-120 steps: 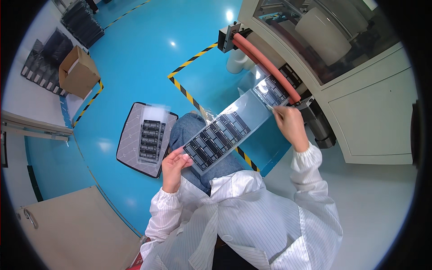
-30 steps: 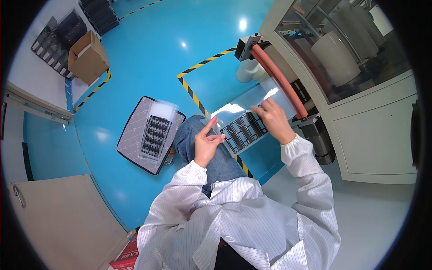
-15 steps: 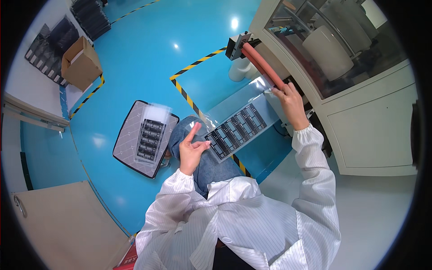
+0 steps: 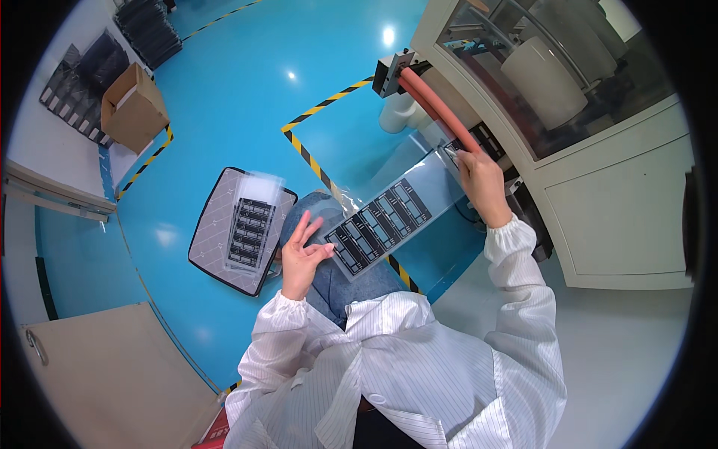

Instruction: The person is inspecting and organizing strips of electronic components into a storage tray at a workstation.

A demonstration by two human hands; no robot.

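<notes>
A long clear film strip with several black printed panels slants across my lap from the roller side. Thumb and forefinger of my left hand pinch its lower left corner, the other fingers raised. My right hand is closed on the strip's upper right part, just below the orange rollers at the machine's side. Part of another black panel shows beside the right fingers. To my left, a stack of similar printed film sheets lies on a grey quilted seat.
A pale machine with a window fills the right side, white rolls below its rollers. Black and yellow tape marks the blue floor. An open cardboard box stands at far left, above a pale door nearer me.
My left hand has moved left and slightly nearer to me, drawing the film strip along with it. A further black panel has come into sight by my right hand.
</notes>
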